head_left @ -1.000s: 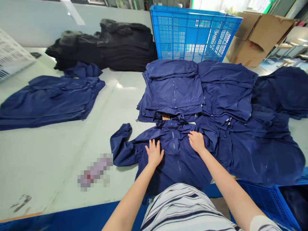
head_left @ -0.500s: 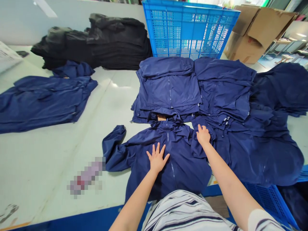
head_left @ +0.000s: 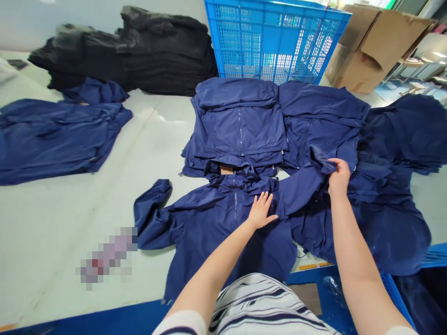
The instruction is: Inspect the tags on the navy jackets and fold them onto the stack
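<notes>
A navy zip jacket point(head_left: 209, 232) lies front up on the pale table point(head_left: 84, 209), its collar pointing away from me. My left hand point(head_left: 261, 211) rests flat on the jacket's chest, right of the zip, fingers spread. My right hand point(head_left: 339, 177) pinches the cuff end of the jacket sleeve point(head_left: 302, 186) on the right, holding it stretched out and slightly raised over other navy garments. The other sleeve point(head_left: 153, 216) lies bent on the table at the left.
Folded navy jackets point(head_left: 240, 125) are stacked beyond the collar, with more navy garments point(head_left: 391, 218) piled at the right. Black garments point(head_left: 167, 60), a blue plastic crate point(head_left: 275, 42) and a cardboard box point(head_left: 370, 51) stand at the back. Another navy garment point(head_left: 63, 135) lies far left.
My right hand has moved right and away from me, drawing the sleeve out straight. My left hand has slid right across the jacket's chest, over the zip. The view has shifted slightly.
</notes>
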A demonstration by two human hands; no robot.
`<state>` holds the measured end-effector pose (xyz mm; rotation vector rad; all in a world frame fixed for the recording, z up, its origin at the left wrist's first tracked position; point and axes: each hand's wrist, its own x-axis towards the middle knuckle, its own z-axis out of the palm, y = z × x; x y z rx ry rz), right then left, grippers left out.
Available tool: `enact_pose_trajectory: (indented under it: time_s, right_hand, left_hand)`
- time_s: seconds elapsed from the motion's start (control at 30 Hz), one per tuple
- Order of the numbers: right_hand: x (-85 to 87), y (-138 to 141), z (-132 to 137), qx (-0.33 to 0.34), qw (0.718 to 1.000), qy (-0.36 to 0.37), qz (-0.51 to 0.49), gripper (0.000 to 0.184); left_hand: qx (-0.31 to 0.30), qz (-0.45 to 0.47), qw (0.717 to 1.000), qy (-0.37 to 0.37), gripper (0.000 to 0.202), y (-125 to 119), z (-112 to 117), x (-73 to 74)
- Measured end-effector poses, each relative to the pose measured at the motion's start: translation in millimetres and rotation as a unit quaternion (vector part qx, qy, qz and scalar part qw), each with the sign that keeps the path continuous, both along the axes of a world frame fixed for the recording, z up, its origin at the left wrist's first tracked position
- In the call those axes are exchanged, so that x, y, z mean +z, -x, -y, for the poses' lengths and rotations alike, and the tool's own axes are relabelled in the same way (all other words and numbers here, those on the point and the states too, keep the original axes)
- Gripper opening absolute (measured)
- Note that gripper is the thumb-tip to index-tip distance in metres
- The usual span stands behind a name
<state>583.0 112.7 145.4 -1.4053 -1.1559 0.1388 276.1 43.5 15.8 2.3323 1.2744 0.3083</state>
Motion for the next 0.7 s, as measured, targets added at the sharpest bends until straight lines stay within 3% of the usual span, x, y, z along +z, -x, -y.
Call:
enact_pose_trajectory:
  time_s: [0.07, 0.13, 0.23, 0.3, 0.4, 0.47, 0.53, 0.6, 0.67, 0.7]
  right_hand:
    - [21.5, -10.3, 6.9, -0.026, 0.999, -0.046, -0.009, 0.024]
    - [27.9, -11.2, 17.5, -0.023, 0.998, -0.047, -0.02, 0.026]
    - [13.1, 5.1, 35.7, 0.03, 0.999, 0.02, -0.028, 0.032]
    - [-4.0, 27.3, 47.2, 0.082, 0.994, 0.072, -0.021, 0.031]
    - [-26.2, 78.2, 62.3, 0.154, 0.982, 0.11, 0.01, 0.026]
    - [-36.0, 121.0, 71.9, 0.189, 0.975, 0.114, 0.036, 0.028]
    - [-43.6, 163.9, 81.3, 0.257, 0.957, 0.119, 0.063, 0.038]
    - [-51.7, 198.0, 89.4, 0.405, 0.893, 0.143, 0.136, 0.045]
    - [-61.8, 216.6, 95.1, 0.504, 0.82, 0.165, 0.217, 0.05]
    - [-67.5, 219.4, 96.9, 0.516, 0.799, 0.176, 0.253, 0.05]
  left_hand:
    - [0.059, -0.028, 0.997, 0.047, 0.101, -22.5, -4.6, -3.3]
    - [0.093, -0.057, 0.991, 0.079, 0.102, -39.1, -6.5, -5.5]
    - [0.083, -0.048, 0.991, 0.088, 0.097, -44.2, -6.5, -5.6]
    - [0.091, 0.032, 0.992, 0.082, 0.079, -30.4, -5.1, -4.9]
    - [0.175, 0.219, 0.955, 0.1, 0.049, 17.1, 0.0, -4.3]
    - [0.275, 0.32, 0.892, 0.165, 0.055, 62.4, 6.0, -3.5]
    - [0.362, 0.392, 0.808, 0.251, 0.073, 111.2, 14.2, -2.2]
    - [0.429, 0.41, 0.75, 0.292, 0.09, 154.6, 24.2, -1.0]
    - [0.455, 0.39, 0.74, 0.307, 0.096, 184.5, 34.7, -0.5]
    - [0.464, 0.385, 0.734, 0.313, 0.098, 192.8, 39.6, -0.5]
